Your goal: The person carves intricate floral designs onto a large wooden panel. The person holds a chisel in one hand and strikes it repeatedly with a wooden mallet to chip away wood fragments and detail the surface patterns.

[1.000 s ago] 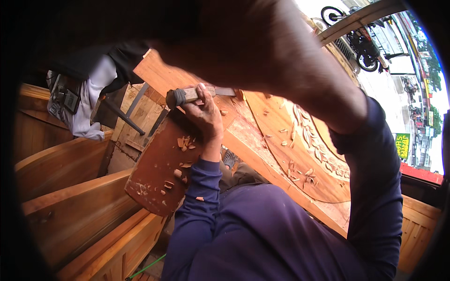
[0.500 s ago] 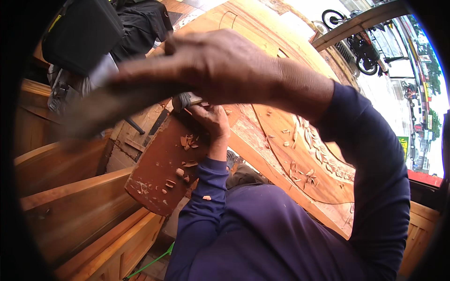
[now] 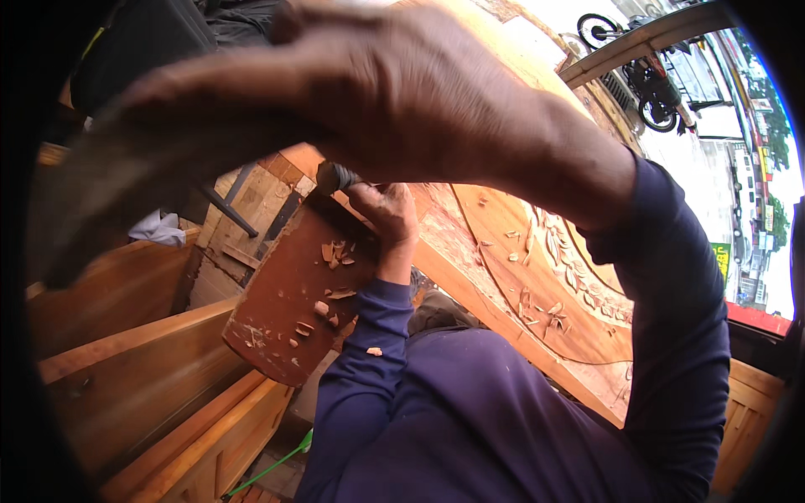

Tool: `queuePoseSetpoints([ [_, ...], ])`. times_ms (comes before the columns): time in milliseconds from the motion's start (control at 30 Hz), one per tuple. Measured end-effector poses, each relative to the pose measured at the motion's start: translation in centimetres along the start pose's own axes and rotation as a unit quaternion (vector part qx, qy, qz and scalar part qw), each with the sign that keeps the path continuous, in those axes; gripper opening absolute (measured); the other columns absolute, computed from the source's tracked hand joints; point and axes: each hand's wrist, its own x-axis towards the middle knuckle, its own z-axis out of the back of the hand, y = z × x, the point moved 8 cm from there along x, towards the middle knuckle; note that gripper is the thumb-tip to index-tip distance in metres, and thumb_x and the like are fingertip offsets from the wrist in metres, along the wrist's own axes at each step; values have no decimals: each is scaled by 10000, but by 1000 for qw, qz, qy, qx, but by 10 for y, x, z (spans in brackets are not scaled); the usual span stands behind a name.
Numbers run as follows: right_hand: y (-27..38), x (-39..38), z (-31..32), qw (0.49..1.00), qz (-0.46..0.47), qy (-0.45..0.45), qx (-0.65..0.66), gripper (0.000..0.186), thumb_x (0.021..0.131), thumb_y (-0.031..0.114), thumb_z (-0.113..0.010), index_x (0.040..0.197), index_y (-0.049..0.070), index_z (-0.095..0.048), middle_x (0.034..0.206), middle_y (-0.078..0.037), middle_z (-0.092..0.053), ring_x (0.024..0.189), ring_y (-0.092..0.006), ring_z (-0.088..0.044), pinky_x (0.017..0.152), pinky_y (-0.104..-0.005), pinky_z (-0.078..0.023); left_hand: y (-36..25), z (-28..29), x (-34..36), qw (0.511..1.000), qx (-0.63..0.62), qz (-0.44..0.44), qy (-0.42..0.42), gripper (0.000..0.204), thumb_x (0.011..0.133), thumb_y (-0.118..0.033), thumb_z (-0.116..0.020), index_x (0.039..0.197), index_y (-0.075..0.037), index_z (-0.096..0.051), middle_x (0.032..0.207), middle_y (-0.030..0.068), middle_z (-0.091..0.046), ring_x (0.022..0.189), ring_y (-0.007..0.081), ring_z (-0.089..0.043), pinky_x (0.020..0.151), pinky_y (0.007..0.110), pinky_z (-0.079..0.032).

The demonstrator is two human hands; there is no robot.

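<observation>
Raised close to the head camera, my right hand point(image 3: 411, 92) is wrapped round a dark wooden mallet point(image 3: 117, 184), smeared by motion. Below it, my left hand point(image 3: 390, 214) grips a chisel point(image 3: 335, 178); its dark rounded handle end shows, while the blade is hidden. My left wrist is beside the edge of a carved wooden panel point(image 3: 478, 226), which bears leaf and flower relief. Curled wood chips point(image 3: 553, 317) lie on the panel. More chips sit on a reddish-brown board point(image 3: 277, 293) left of my left forearm.
Wooden furniture panels point(image 3: 134, 352) stand at the left, with a white cloth point(image 3: 158, 228) on one. A black case point(image 3: 134, 50) is at the far left. Beyond the panel, a motorcycle point(image 3: 658, 88) stands outside by the street. A thin green stick point(image 3: 268, 469) leans at lower left.
My right hand and the mallet have risen toward the camera and look larger. My left hand has hardly moved and keeps its grip on the chisel.
</observation>
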Motion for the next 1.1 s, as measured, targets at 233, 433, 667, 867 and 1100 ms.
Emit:
queuePoseSetpoints([
  [233,-28,-31,-25,990,2,103,-95,839,879,63,-678,1567,477,-435,945,-66,-594,817,-239,-683,714,-397,-571,-6,-19,4,994,-93,59,-9,285,1028,-131,-661,1173,53,-499,1047,153,-645,920,199,-668,804,313,-575],
  [433,-14,-21,-34,998,-29,56,20,764,934,109,-632,1541,530,-437,943,-31,-602,829,-241,-684,710,-395,-581,24,-1,-11,994,30,104,-7,295,995,-165,-671,1129,42,-509,1043,148,-617,915,212,-606,844,354,-516],
  [667,-12,-18,-37,990,20,75,-114,707,997,171,-558,1559,561,-379,995,-42,-600,873,-212,-670,716,-351,-565,22,-6,-6,999,19,45,-1,284,1003,-177,-671,1099,29,-500,998,90,-557,884,190,-545,809,329,-489],
  [867,-33,-56,-51,983,-13,155,-97,743,954,123,-613,1562,496,-404,1034,-97,-637,879,-272,-716,692,-369,-604,-46,-34,-10,984,-105,67,127,196,1037,-10,-575,1219,59,-561,1092,150,-685,972,197,-684,820,322,-563],
  [1100,-75,-176,-27,922,-384,-9,43,884,816,9,-747,1587,324,-451,1045,-83,-650,896,-271,-685,713,-390,-585,-88,-39,-108,886,-249,101,377,349,851,-15,-823,1119,-2,-599,1070,117,-722,989,231,-755,836,316,-598],
])
